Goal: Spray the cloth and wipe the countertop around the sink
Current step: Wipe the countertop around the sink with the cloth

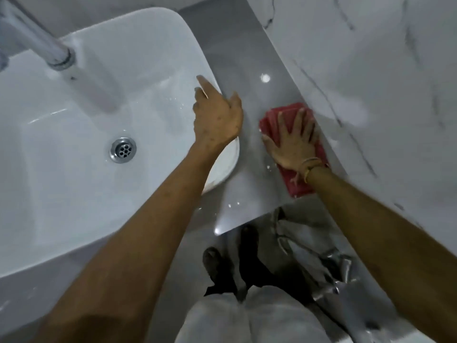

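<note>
Two hands were at work beside a white sink (74,169). The right hand (294,142) lay flat and open, fingers spread, pressing a red cloth (300,180) down onto the glossy grey table (247,70). That cloth sat in the narrow strip of table between the sink and a white marble-patterned wall (371,82), with its far edge just against the foot of the wall and its near end close to the front edge of the table. A thin bracelet (310,165) circled the right wrist, over the cloth.

The left hand (216,120) was open too, gripping nothing; its fingers reached over the right-hand rim of the sink, resting on or just above it, though which could not be told, and the thumb pointed toward the grey strip. The two hands were near each other but apart, with bare table between them.

Inside the basin a metal drain (123,149) sat in the bottom, and a chrome faucet (37,35) hung over the basin from the upper left. Small bright droplets and light reflections showed on the table near its front edge. Below the table edge, the person's light trousers (247,318) and a dark shoe (215,266) were visible on the floor.
</note>
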The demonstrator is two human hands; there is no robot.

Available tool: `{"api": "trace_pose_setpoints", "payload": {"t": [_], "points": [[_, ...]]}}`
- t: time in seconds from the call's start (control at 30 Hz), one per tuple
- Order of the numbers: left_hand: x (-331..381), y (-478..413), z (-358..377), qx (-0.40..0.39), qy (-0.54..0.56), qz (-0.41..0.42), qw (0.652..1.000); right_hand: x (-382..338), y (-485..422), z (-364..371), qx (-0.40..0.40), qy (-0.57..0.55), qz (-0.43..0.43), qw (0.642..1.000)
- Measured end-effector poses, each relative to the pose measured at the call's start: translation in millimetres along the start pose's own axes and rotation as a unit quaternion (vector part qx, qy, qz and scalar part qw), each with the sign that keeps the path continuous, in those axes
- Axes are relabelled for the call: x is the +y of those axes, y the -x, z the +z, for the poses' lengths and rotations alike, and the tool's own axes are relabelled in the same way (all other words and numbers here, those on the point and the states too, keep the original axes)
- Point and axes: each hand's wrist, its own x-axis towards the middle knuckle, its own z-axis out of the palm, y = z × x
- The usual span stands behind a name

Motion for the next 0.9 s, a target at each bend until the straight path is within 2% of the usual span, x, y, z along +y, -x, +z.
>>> {"api": "trace_pose_setpoints", "payload": {"t": [0.1, 0.2, 0.4, 0.53, 0.7, 0.8, 0.9], "points": [[1, -10, 9, 0.045, -0.01, -0.02, 0.999, 7, -15, 13, 0.061, 0.05, -0.045, 0.996], [3, -12, 13, 0.077, -0.031, -0.014, 0.996, 8, -28, 12, 0.074, 0.069, -0.073, 0.992], [0, -15, 17, 0.092, -0.022, -0.011, 0.995, -37, -48, 22, 0.058, 0.089, -0.122, 0.987], [-3, -15, 17, 0.098, -0.024, -0.006, 0.995, -42, -9, 45, 0.035, 0.097, -0.188, 0.977], [-4, -16, 17, 0.083, -0.027, -0.007, 0.996, 11, 41, 52, 0.053, 0.125, -0.15, 0.979], [-4, -17, 18, 0.081, -0.026, -0.012, 0.996, 29, 6, 32, 0.067, 0.105, -0.113, 0.986], [-4, -15, 19, 0.085, -0.023, -0.01, 0.996, 10, -49, 11, 0.092, 0.061, -0.071, 0.991]]}}
